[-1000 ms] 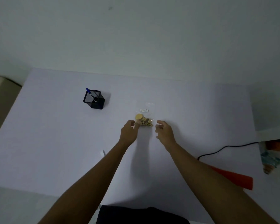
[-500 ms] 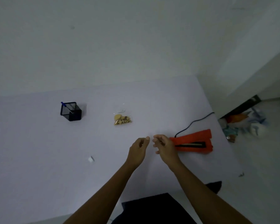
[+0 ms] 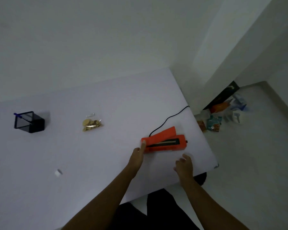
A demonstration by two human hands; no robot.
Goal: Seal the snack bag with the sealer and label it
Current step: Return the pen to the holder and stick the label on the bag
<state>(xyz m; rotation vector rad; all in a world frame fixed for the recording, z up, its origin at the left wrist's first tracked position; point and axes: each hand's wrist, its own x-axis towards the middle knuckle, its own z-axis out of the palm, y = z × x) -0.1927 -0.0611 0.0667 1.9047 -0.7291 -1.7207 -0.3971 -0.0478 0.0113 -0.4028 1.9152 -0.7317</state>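
Observation:
The clear snack bag (image 3: pixel 91 124) with yellow and brown snacks lies flat on the white table (image 3: pixel 73 163), far left of my hands. An orange sealer (image 3: pixel 165 141) sits near the table's right edge with its lid raised. My left hand (image 3: pixel 137 154) touches the sealer's left end with its fingertips. My right hand (image 3: pixel 184 165) hovers just in front of the sealer's right part, fingers apart and holding nothing. A small white label roll (image 3: pixel 58 172) lies on the table to the left.
A black mesh pen holder (image 3: pixel 29 122) with a blue pen stands at the far left. The sealer's black cord (image 3: pixel 170 117) runs off the right edge. Packets and bags (image 3: pixel 219 117) lie on the floor beyond the table's right side.
Both hands left the snack bag and moved right to the sealer. The view swung right; my left hand now touches the sealer's end and my right hand has spread apart.

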